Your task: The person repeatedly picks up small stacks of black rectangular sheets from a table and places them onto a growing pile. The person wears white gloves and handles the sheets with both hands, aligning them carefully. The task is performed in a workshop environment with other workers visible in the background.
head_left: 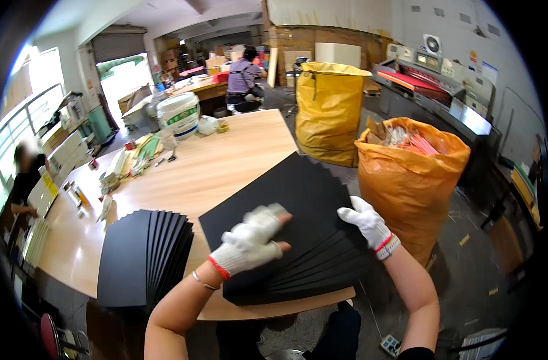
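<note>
A fanned stack of black sheets (286,198) lies on the table in front of me, its edges stepped along the right and near sides. My left hand (250,240), in a white glove with bare fingertips, is over the top sheet, fingers stretched out and slightly blurred by motion. Whether it presses on the sheet I cannot tell. At the stack's right edge is my right hand (367,221), gloved in white, its thumb and fingers apart against the sheets. To the left, a second fanned black stack (124,258) rests near the table's front edge.
The wooden table (244,144) carries a white bucket (178,114), a plastic bag (208,125) and tools at its far side. An orange sack (406,186) and a yellow sack (328,114) stand right. One person (245,78) sits behind; another (28,174) is left.
</note>
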`<state>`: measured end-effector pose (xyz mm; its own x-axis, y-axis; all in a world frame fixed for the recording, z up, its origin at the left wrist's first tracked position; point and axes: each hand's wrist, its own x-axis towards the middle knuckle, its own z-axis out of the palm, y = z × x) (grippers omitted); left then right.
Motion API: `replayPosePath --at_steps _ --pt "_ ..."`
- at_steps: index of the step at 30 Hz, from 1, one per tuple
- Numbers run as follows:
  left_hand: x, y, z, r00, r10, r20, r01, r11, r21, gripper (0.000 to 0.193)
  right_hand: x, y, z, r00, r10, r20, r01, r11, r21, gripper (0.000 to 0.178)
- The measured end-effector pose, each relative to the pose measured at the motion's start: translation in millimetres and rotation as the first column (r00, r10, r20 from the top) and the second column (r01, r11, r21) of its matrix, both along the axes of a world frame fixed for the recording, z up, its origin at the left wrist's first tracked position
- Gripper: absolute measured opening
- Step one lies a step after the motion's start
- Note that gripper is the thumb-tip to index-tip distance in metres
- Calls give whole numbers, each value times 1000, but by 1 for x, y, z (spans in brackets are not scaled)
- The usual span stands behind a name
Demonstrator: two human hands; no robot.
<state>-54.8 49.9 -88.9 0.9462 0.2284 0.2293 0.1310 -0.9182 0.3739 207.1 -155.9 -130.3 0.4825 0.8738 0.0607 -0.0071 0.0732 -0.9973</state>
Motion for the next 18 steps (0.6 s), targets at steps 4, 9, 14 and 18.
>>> replayPosePath --at_steps 4,9,14,18 --pt "-46 36 -40 784 457 421 -424 889 -174 111 7 -25 -30 961 -214 177 185 968 168 45" --pt "-103 18 -70 919 391 -57 -105 102 -989 50 14 -21 -53 983 -178 40 161 950 269 42" --pt "-151 -29 -67 857 511 58 244 -304 -921 40 -3 2 -21 987 -10 162 3 999 42 48" --pt "-211 -44 -41 697 717 -1 244 -238 -940 41 -14 -2 -5 991 -123 53 129 984 -123 47"
